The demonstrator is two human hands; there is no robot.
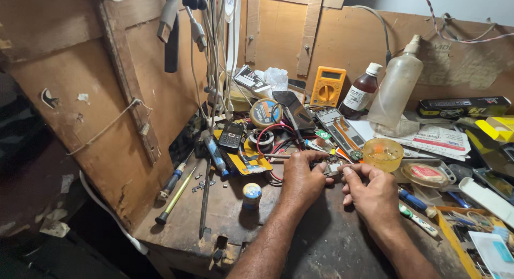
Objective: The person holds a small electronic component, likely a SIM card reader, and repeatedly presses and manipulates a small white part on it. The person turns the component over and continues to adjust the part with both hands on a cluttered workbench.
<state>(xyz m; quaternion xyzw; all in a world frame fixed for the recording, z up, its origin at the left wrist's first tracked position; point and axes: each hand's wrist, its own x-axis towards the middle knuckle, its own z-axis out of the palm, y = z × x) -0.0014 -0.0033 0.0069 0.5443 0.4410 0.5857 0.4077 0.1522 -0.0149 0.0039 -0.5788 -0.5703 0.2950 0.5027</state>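
A cluttered wooden workbench stands against a plywood wall. Screwdrivers lie at the left. At centre, the left hand and right hand both pinch a small circuit board between curled fingertips. A yellow multimeter stands behind.

A dark, scarred wooden counter carries screwdrivers at its left edge, a small round tin mid-counter, and a yellow plastic bowl toward the back.

One head-worn view – looking steeply down, close over the workbench.
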